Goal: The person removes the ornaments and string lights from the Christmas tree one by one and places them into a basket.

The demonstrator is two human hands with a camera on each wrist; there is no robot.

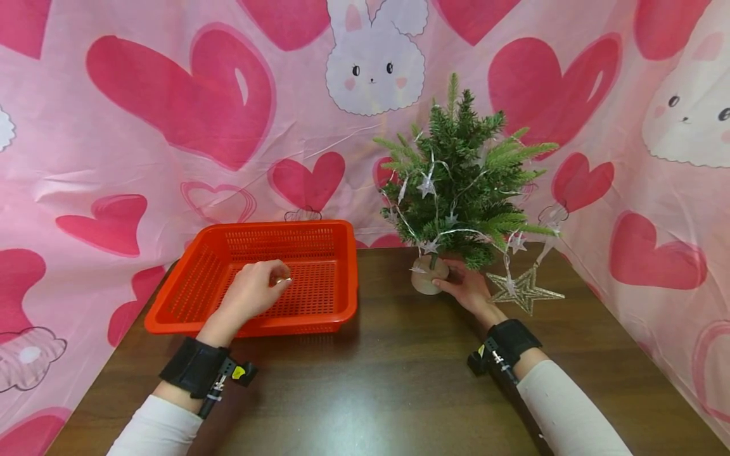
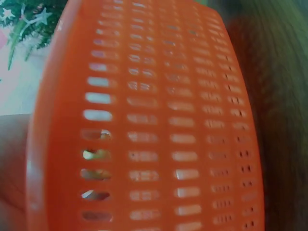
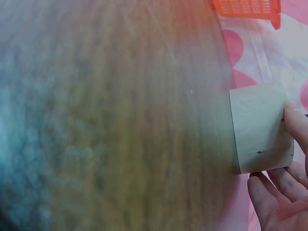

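Observation:
Over the red-orange plastic basket [image 1: 348, 278], my left hand [image 1: 256, 288] has its fingers curled round a small shiny thing [image 1: 281, 279], mostly hidden by the fingers; I cannot tell its kind. The basket's slotted wall [image 2: 159, 110] blocks most of that hand in the left wrist view. My right hand [image 1: 469, 288] grips the round wooden base [image 1: 423, 280] of a small artificial Christmas tree [image 1: 464, 171]. In the right wrist view the thumb and fingers lie around the base [image 3: 262, 127]. Clear star string lights [image 1: 426, 185] wind through the branches.
A glittery gold star [image 1: 527, 292] hangs low at the tree's right, close to the right wrist. Under everything lies a dark wooden table [image 1: 365, 380]. A pink cloth [image 1: 171, 164] with hearts and rabbits closes off the back and sides.

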